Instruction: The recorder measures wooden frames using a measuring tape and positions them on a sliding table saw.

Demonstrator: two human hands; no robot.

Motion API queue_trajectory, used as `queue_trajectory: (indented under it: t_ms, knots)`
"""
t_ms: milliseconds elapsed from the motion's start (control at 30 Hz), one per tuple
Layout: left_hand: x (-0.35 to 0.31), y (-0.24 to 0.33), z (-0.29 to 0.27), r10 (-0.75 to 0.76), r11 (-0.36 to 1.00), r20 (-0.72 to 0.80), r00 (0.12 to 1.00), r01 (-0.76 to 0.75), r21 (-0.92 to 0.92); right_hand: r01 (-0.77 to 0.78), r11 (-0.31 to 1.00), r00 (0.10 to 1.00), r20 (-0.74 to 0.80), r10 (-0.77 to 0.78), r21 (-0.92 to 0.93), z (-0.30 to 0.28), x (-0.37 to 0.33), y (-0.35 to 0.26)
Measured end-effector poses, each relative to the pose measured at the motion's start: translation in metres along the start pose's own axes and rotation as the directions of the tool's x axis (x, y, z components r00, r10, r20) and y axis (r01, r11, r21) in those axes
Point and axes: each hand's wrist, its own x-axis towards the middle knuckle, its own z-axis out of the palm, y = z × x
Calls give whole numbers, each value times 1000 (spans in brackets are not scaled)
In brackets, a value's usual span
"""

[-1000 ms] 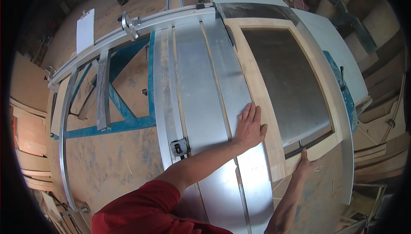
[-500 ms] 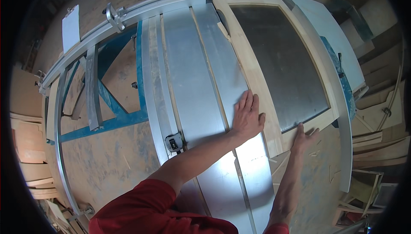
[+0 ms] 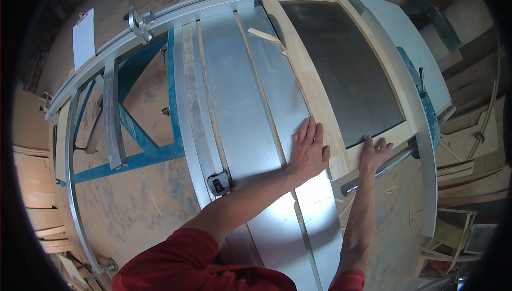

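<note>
A pale wooden frame (image 3: 319,86) lies flat on the saw table, with a dark grey area (image 3: 344,67) inside it. Whether that is a panel or the tabletop below, I cannot tell. My left hand (image 3: 309,150) rests flat, fingers stretched out, against the frame's left edge over the silver sliding table (image 3: 226,78). At the near end, my right hand (image 3: 375,156) holds the bottom rail, its fingertips over the top of the wood. A thin wood offcut (image 3: 263,35) lies beside a dark curved metal part (image 3: 278,29) at the frame's far left.
A grey tape measure (image 3: 218,184) sits on the sliding table's left side. Across the far end runs a metal fence (image 3: 176,18) with a stop and a clipboard (image 3: 84,40). A long grey fence rail (image 3: 426,184) borders the right; a metal bar (image 3: 394,163) protrudes below the frame.
The frame has slid slightly away from me, my right hand moving with it. Its near end now uncovers the metal bar. The offcut has swung left; my left hand stays nearly still.
</note>
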Motion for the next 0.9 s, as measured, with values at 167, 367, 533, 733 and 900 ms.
queue_trajectory:
  t_ms: [167, 367, 533, 733, 900]
  knots:
    - [-17, -45, -24, 228, 948, 23, 973, -216, -232, 45, 990, 998, -41, -51, -133, 23, 10, -9]
    - [-12, -180, -192, -63, 957, -133, 989, 98, 272, 47, 979, 996, -65, -61, -196, 29, 27, -15]
    - [-11, -206, -239, -188, 908, -210, 959, 252, 335, -25, 977, 999, -49, 15, -212, 32, 37, -35]
    - [-52, -221, -217, -274, 820, -257, 927, 365, 440, -28, 982, 999, 11, 31, -185, 46, 51, -47]
    - [-46, -212, -207, -297, 754, -245, 923, 385, 532, -12, 983, 1000, -29, 7, -181, 63, 46, -42]
